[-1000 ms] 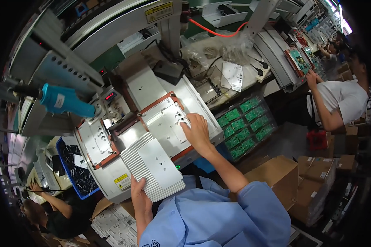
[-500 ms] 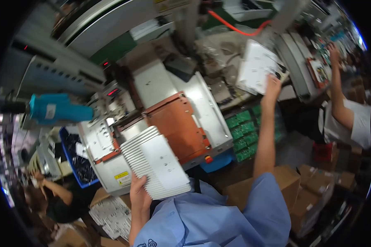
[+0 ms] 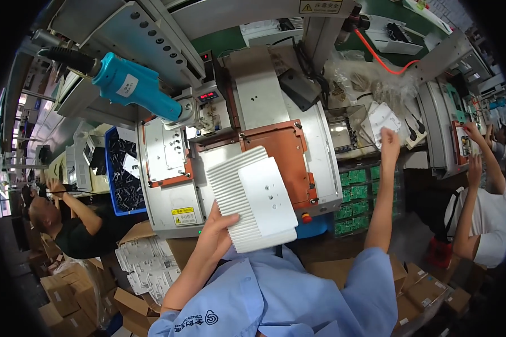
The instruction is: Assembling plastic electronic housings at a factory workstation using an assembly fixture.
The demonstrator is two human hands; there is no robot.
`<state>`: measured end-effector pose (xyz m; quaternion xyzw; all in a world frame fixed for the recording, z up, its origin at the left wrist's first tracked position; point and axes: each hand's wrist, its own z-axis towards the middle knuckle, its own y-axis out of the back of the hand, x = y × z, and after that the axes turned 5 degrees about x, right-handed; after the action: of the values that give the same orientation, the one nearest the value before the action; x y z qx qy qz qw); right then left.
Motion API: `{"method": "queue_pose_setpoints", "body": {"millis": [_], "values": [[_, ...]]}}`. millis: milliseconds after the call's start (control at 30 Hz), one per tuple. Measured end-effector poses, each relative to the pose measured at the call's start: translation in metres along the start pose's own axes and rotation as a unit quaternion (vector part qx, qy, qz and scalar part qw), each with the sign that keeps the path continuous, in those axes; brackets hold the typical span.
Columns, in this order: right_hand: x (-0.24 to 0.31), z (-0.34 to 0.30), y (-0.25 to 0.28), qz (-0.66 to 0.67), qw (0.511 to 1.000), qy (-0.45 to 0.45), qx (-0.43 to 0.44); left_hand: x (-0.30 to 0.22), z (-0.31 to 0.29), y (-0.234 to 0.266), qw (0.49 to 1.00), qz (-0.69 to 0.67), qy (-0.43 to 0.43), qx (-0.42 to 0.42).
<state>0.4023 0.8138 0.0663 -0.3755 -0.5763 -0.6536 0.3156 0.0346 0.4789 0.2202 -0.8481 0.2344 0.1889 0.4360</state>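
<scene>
My left hand grips the edge of a silver finned metal housing, its thumb over the fins. A flat smooth panel with small holes takes up the housing's right part. The housing is tilted above the front of the bench, partly covering an orange-brown fixture plate. To the right, my right hand has its fingers curled at the lower edge of a white sheet-like piece on the bench. Whatever is between those fingers is too small to make out.
A teal electric screwdriver hangs over a second fixture holding a white plate. Left of it is a blue bin of black parts. Green circuit boards lie in trays at right. Co-workers sit on both sides.
The view has shifted, with the bench sliding right in it. The white piece looks smaller and lower, down on the bench, and my right hand is at its lower edge. My left hand keeps the housing.
</scene>
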Motion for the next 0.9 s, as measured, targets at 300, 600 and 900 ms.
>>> {"method": "queue_pose_setpoints", "body": {"millis": [300, 600, 900], "values": [[0.214, -0.193, 0.014, 0.49, 0.603, -0.321, 0.542, -0.012, 0.011, -0.009, 0.854, 0.393, -0.222, 0.261], [0.198, -0.159, -0.015, 0.264, 0.817, -0.14, 0.494, -0.023, 0.073, -0.014, 0.339, 0.83, -0.35, 0.273], [0.16, -0.155, -0.067, 0.201, 0.863, -0.144, 0.44, 0.016, 0.095, -0.002, 0.533, 0.756, -0.346, 0.155]]}}
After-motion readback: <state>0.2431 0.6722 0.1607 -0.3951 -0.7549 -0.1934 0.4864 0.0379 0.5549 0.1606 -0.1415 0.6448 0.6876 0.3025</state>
